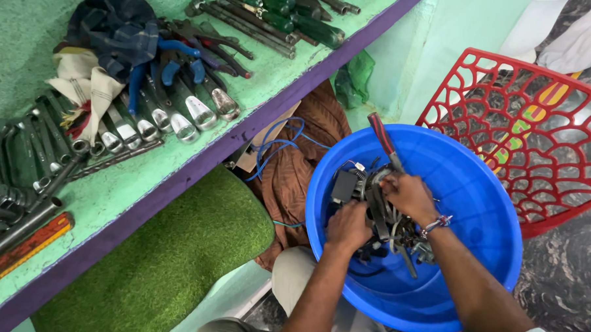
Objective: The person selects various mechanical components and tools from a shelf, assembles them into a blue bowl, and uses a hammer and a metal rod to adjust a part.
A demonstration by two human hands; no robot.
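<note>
A blue plastic tub (478,192) rests on my lap and holds a tangled heap of dark metal parts and cables (385,218). My left hand (348,225) presses down on the heap's near left side, fingers curled into it. My right hand (409,195), with a bead bracelet at the wrist, grips a tool with a red and black handle (383,139) that sticks up and out of the heap towards the tub's far rim. A black box-shaped part (344,185) lies at the heap's left edge.
A green shelf with a purple edge (197,169) runs along the left, covered with spanners (173,116), pliers, screwdrivers and a dark cloth (113,29). A green turf mat (174,253) and brown cloth (295,172) lie below. A red plastic chair (545,129) stands right.
</note>
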